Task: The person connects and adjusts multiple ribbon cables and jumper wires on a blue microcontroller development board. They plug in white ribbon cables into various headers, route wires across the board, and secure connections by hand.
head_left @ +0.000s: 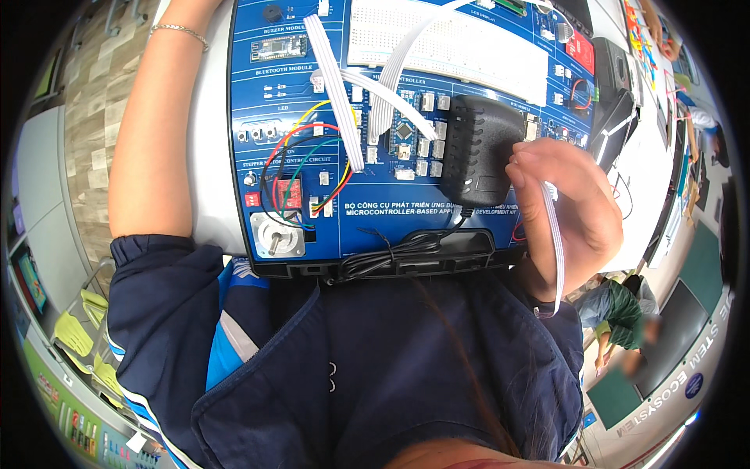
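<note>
My right hand (574,207) is closed at the right edge of a blue electronics development board (367,230), thumb and fingertips together. A thin white ribbon cable (558,250) hangs from its grip, the loose end down by my sleeve. Beside the fingertips a black power adapter (488,144) lies on the board, its black cord (383,256) bundled along the near edge. White ribbon cables (336,94) run over the small controller board (404,129). My left forearm (156,133) stretches along the board's left side; the hand is beyond the top edge.
A white breadboard (445,51) spans the board's far part. A stepper motor (279,233) and coloured jumper wires (293,148) are at its near left. Dark equipment (613,66) stands to the right on the white table. Another person (621,316) is further right.
</note>
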Tool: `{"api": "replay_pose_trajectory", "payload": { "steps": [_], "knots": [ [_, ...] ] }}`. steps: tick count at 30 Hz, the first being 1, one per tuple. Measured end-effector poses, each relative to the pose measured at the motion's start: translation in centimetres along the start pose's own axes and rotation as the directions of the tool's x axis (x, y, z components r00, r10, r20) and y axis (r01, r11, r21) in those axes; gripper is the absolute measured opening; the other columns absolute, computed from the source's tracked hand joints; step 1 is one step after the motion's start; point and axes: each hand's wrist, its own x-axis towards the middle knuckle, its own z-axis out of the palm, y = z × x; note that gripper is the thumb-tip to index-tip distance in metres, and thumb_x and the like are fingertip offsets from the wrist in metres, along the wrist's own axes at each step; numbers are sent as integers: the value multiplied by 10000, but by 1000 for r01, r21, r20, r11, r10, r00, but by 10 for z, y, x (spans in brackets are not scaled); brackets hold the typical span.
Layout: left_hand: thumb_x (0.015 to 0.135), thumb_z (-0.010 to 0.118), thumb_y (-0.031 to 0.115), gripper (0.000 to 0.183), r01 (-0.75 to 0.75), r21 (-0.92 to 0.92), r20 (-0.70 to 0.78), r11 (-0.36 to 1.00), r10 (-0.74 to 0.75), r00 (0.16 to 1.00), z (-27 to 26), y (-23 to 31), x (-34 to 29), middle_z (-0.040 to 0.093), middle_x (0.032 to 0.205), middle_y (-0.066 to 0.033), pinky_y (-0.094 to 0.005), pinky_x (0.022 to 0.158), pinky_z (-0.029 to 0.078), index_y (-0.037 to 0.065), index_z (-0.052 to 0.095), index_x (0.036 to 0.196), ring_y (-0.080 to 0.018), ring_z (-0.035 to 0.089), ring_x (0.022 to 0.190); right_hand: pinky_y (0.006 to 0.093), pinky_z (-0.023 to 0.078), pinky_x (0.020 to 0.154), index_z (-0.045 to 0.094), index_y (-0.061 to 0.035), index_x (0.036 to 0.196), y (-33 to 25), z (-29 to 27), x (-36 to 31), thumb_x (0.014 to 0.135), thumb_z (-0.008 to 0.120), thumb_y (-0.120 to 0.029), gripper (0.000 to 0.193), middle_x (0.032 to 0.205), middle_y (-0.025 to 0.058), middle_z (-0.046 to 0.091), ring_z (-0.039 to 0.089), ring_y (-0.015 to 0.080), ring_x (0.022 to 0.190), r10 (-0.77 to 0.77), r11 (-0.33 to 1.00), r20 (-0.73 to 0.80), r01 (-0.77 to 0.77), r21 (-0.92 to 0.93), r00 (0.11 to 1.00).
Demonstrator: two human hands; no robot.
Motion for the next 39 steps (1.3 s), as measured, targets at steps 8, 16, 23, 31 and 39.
{"api": "replay_pose_trajectory", "payload": {
  "steps": [8, 16, 23, 31, 39],
  "knots": [
    [979, 674, 193, 180, 19, -37, 12, 999, -18, 1000, -1, 1, -1, 679, 861, 7, -194, 650, 467, 21, 664, 1031, -56, 603, 744, 325, 555, 853, 749, 35, 934, -1, 1, 1, 759, 738, 170, 222, 965, 189, 752, 724, 255, 936, 27, 1000, 31, -27, -3, 999],
    [985, 660, 172, 195, 80, -90, 0, 993, -80, 997, 5, 12, -10, 697, 874, -43, -217, 677, 510, -4, 638, 1065, -92, 639, 771, 373, 567, 903, 757, 18, 935, -1, -1, -6, 766, 744, 167, 226, 987, 182, 764, 732, 289, 995, 136, 989, 52, -139, 44, 989],
    [981, 658, 157, 194, 66, -112, 27, 992, -64, 998, 4, 9, -3, 712, 866, -60, -223, 667, 515, -17, 640, 1063, -100, 646, 750, 520, 494, 1065, 750, -14, 936, -4, 4, -1, 769, 807, 93, 207, 940, 151, 771, 727, 331, 1084, -69, 985, 138, 89, -145, 988],
    [976, 668, 157, 195, -3, -62, -12, 998, 2, 1000, 4, 1, -4, 696, 840, -44, -226, 647, 503, -29, 644, 1028, -88, 623, 721, 446, 532, 1032, 782, -47, 931, 0, 1, 1, 717, 855, 12, 234, 938, 104, 784, 753, 270, 1028, -121, 977, 215, 154, -147, 969],
    [972, 677, 157, 201, -21, -48, -17, 999, 20, 1000, 6, -4, -1, 644, 782, 3, -213, 625, 471, -34, 639, 1021, -64, 558, 682, 468, 523, 1043, 790, -58, 905, -11, 0, 4, 734, 846, 16, 195, 921, 95, 793, 755, 263, 1042, 16, 985, 224, 24, -173, 975]
  ]
}}
